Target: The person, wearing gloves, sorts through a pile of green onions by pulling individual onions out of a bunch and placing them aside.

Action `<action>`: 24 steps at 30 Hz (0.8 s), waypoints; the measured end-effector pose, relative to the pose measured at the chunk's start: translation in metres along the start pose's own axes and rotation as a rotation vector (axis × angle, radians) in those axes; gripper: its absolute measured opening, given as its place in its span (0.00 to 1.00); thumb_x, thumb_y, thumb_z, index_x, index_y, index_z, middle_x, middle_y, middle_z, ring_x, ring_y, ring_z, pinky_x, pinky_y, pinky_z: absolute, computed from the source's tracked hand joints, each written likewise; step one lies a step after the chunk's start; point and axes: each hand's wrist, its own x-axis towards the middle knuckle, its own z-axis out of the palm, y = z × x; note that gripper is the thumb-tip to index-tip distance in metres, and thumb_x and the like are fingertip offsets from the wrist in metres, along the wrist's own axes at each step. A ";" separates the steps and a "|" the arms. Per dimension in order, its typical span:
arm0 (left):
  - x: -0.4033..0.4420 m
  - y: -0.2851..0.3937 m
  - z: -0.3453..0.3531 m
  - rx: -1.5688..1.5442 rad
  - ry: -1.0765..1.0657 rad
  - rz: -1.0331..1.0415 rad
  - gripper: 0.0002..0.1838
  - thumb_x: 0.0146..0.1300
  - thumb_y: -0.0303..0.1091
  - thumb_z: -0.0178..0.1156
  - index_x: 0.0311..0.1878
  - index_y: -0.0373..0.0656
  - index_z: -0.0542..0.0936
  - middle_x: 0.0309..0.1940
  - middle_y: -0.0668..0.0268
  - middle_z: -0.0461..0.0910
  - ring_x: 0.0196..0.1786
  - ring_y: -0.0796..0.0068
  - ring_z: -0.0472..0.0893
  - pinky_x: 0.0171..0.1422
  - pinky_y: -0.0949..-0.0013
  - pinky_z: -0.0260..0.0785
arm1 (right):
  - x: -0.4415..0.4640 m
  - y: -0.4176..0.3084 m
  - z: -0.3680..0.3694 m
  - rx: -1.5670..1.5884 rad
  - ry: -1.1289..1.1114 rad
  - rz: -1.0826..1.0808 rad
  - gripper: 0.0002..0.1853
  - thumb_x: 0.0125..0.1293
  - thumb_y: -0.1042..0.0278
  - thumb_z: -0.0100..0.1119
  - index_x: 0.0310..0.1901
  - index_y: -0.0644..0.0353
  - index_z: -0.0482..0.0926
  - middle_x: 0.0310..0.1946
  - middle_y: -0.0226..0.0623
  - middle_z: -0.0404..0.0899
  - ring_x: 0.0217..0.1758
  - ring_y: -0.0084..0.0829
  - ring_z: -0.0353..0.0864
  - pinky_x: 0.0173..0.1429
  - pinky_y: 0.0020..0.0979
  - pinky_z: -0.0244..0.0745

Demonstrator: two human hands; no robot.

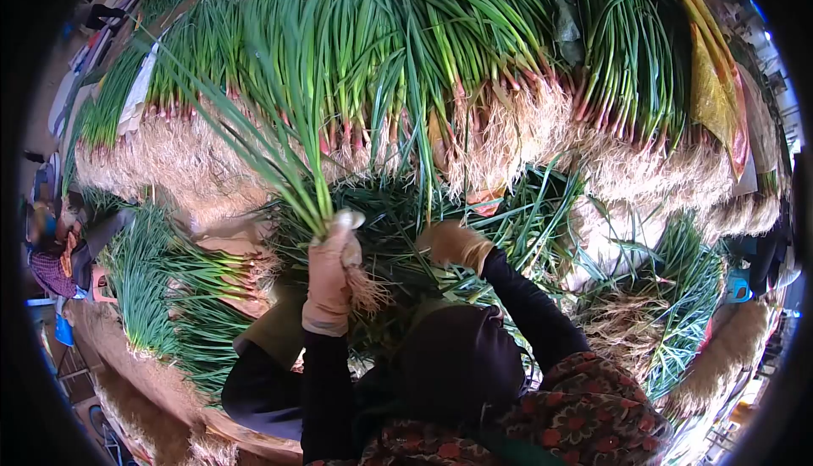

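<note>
Across the far side, onion row [373, 51]: laid with leaves pointing away and pale roots turned toward the person; a useful model of ends kept even and all facing one way
Loose leaves [525, 224]: spread in a tangled heap between the row and the person, around and beneath the hands; held stalks are best kept lifted above them, so that no strays are caught up
Left pile [140, 284]: stacked beside the heap, well apart from both hands; best left undisturbed by the elbow
Held onions [318, 203]: raised over the loose leaves in front of the person, tilted, with the green tops fanned up and to the left; likely to bend if gripped higher up, so support near the base is called for
Left hand [329, 275]: gloved, with fingers closed around the lower stalks; a firm but gentle hold is advised, as the stems may be bruised by squeezing
Right hand [455, 244]: gloved, blurred, held just above the loose leaves; whether anything is pinched by its fingers cannot be told
Root tuft [368, 290]: left hanging below the left hand's grip, best kept clear of the palm
</note>
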 end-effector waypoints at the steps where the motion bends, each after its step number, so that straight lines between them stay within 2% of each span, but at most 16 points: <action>1: 0.000 -0.005 0.005 0.056 -0.006 -0.082 0.12 0.65 0.39 0.54 0.37 0.39 0.79 0.14 0.79 0.60 0.15 0.89 0.57 0.20 0.80 0.48 | 0.004 -0.002 -0.017 -0.605 0.321 -0.005 0.15 0.63 0.60 0.50 0.40 0.64 0.76 0.36 0.45 0.79 0.39 0.41 0.80 0.42 0.37 0.73; 2: 0.003 -0.019 0.008 0.056 -0.028 -0.103 0.13 0.63 0.34 0.56 0.48 0.38 0.78 0.14 0.80 0.60 0.15 0.90 0.58 0.19 0.81 0.47 | 0.014 -0.006 -0.029 -0.455 0.487 0.160 0.16 0.63 0.57 0.51 0.41 0.63 0.76 0.36 0.45 0.79 0.39 0.42 0.80 0.42 0.37 0.73; 3: 0.004 -0.027 0.015 0.133 -0.008 -0.142 0.12 0.63 0.34 0.56 0.47 0.41 0.79 0.15 0.79 0.63 0.15 0.89 0.59 0.19 0.81 0.48 | 0.023 -0.008 -0.035 -0.299 0.649 0.319 0.17 0.63 0.55 0.52 0.41 0.62 0.76 0.36 0.46 0.79 0.39 0.43 0.80 0.42 0.38 0.72; 4: 0.007 -0.038 0.016 0.176 -0.006 -0.147 0.12 0.63 0.34 0.56 0.47 0.42 0.79 0.16 0.78 0.66 0.16 0.89 0.60 0.19 0.82 0.49 | 0.018 -0.029 -0.039 -0.241 0.689 0.187 0.19 0.62 0.52 0.53 0.42 0.61 0.76 0.34 0.47 0.80 0.39 0.45 0.80 0.42 0.39 0.72; 5: 0.010 -0.054 0.014 0.219 -0.001 -0.154 0.11 0.63 0.34 0.57 0.46 0.43 0.80 0.17 0.77 0.68 0.16 0.89 0.61 0.19 0.82 0.50 | 0.027 -0.028 -0.039 -0.276 0.619 0.220 0.18 0.61 0.53 0.54 0.41 0.61 0.76 0.31 0.47 0.79 0.39 0.46 0.79 0.42 0.39 0.72; 7: 0.013 -0.075 0.013 0.251 0.058 -0.082 0.10 0.63 0.35 0.56 0.44 0.44 0.81 0.20 0.74 0.73 0.18 0.89 0.66 0.20 0.83 0.54 | 0.031 -0.045 -0.034 -0.165 0.665 -0.040 0.16 0.62 0.56 0.55 0.40 0.62 0.77 0.31 0.46 0.79 0.36 0.43 0.79 0.41 0.38 0.71; 9: 0.013 -0.084 0.009 0.341 0.102 -0.081 0.10 0.64 0.35 0.55 0.44 0.43 0.80 0.21 0.73 0.75 0.19 0.88 0.69 0.21 0.83 0.55 | 0.031 -0.066 -0.026 0.071 0.536 -0.187 0.14 0.62 0.58 0.55 0.40 0.62 0.76 0.31 0.44 0.78 0.33 0.35 0.76 0.40 0.34 0.71; 11: 0.015 -0.085 0.000 0.342 -0.037 -0.177 0.11 0.65 0.35 0.53 0.43 0.39 0.80 0.21 0.73 0.74 0.17 0.88 0.67 0.20 0.83 0.56 | 0.033 -0.073 -0.029 -0.024 0.386 -0.270 0.16 0.63 0.56 0.55 0.41 0.63 0.76 0.32 0.44 0.78 0.34 0.35 0.76 0.41 0.34 0.72; 12: 0.011 -0.072 0.008 0.304 -0.070 -0.179 0.11 0.65 0.35 0.53 0.43 0.39 0.80 0.21 0.73 0.74 0.17 0.87 0.67 0.20 0.82 0.56 | 0.031 -0.076 -0.037 -0.203 0.560 -0.227 0.17 0.63 0.54 0.55 0.41 0.63 0.76 0.31 0.44 0.78 0.34 0.36 0.77 0.41 0.34 0.73; 15: 0.005 -0.049 0.017 0.095 -0.131 -0.056 0.14 0.67 0.35 0.50 0.49 0.36 0.76 0.25 0.72 0.73 0.23 0.86 0.68 0.27 0.81 0.61 | 0.023 -0.117 -0.098 -0.542 0.679 0.244 0.19 0.64 0.50 0.52 0.44 0.59 0.76 0.26 0.40 0.80 0.26 0.34 0.79 0.32 0.36 0.74; 17: 0.007 -0.043 0.020 -0.065 -0.101 0.100 0.16 0.68 0.35 0.48 0.54 0.35 0.73 0.28 0.71 0.72 0.27 0.85 0.69 0.32 0.79 0.64 | 0.043 -0.054 -0.117 -0.740 0.930 0.114 0.16 0.66 0.52 0.49 0.44 0.57 0.76 0.22 0.36 0.77 0.19 0.29 0.74 0.23 0.34 0.70; 19: 0.015 -0.042 0.017 -0.167 -0.140 0.055 0.17 0.68 0.35 0.47 0.56 0.35 0.71 0.31 0.71 0.72 0.28 0.85 0.69 0.34 0.79 0.65 | 0.033 -0.070 -0.111 -0.940 0.734 0.090 0.14 0.68 0.55 0.47 0.40 0.56 0.76 0.18 0.33 0.73 0.14 0.24 0.69 0.16 0.31 0.65; 20: 0.020 -0.043 0.015 -0.219 -0.157 0.030 0.18 0.69 0.34 0.47 0.57 0.35 0.70 0.32 0.71 0.72 0.29 0.85 0.69 0.35 0.79 0.66 | 0.034 -0.076 -0.100 -0.656 0.729 -0.123 0.14 0.67 0.55 0.48 0.34 0.56 0.74 0.17 0.32 0.72 0.14 0.22 0.68 0.14 0.27 0.64; 21: 0.021 -0.044 0.013 -0.272 -0.170 0.000 0.19 0.69 0.34 0.47 0.58 0.35 0.69 0.33 0.71 0.72 0.30 0.84 0.68 0.36 0.78 0.66 | 0.027 -0.078 -0.086 -0.551 0.681 -0.224 0.13 0.66 0.56 0.49 0.37 0.56 0.75 0.20 0.33 0.73 0.17 0.25 0.71 0.17 0.27 0.66; 22: 0.020 -0.041 0.021 -0.199 -0.085 -0.019 0.17 0.68 0.34 0.48 0.57 0.37 0.72 0.36 0.71 0.76 0.26 0.87 0.67 0.31 0.83 0.63 | 0.020 -0.082 -0.063 -0.558 0.609 -0.319 0.12 0.65 0.57 0.50 0.39 0.56 0.75 0.22 0.34 0.75 0.20 0.28 0.74 0.20 0.28 0.69; 24: 0.027 -0.049 0.024 -0.052 -0.040 -0.063 0.16 0.67 0.33 0.49 0.56 0.39 0.72 0.34 0.72 0.77 0.23 0.89 0.66 0.27 0.83 0.59 | 0.011 -0.076 -0.021 -0.818 0.469 -0.498 0.12 0.63 0.58 0.53 0.44 0.55 0.76 0.27 0.37 0.78 0.25 0.35 0.79 0.26 0.30 0.74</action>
